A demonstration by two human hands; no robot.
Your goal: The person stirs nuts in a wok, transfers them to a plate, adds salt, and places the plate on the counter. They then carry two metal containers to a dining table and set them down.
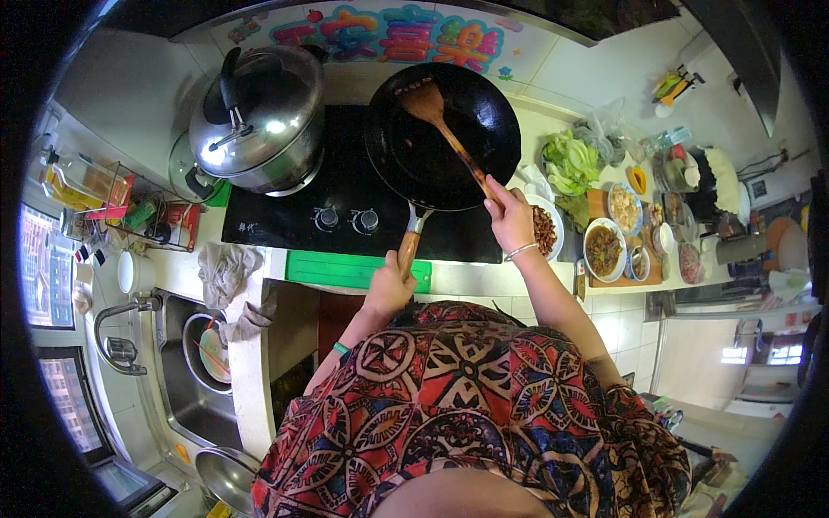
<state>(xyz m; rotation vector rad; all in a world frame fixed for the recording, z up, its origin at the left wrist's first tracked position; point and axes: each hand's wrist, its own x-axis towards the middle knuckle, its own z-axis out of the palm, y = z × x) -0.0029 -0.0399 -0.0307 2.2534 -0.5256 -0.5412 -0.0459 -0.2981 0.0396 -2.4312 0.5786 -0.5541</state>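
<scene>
My left hand (390, 285) grips the wooden handle (409, 248) of a black wok (479, 149) on the right of the cooktop. In my right hand (511, 217) is the handle of a wooden spatula (424, 101). Its blade rests against the wok's far left inner wall, where a few small brownish bits lie at the blade's edge. Dark and glossy, the rest of the wok's inside holds little that can be made out. Just right of my right hand, a white plate (558, 243) carries small reddish-brown pieces, partly hidden by that hand.
A large lidded steel pot (259, 129) occupies the cooktop's left side. To the right are lettuce (570, 162), a bowl of cooked food (603, 251) on a wooden board (599, 201), and a knife (579, 278) near the counter edge. A sink (188, 408) is at lower left.
</scene>
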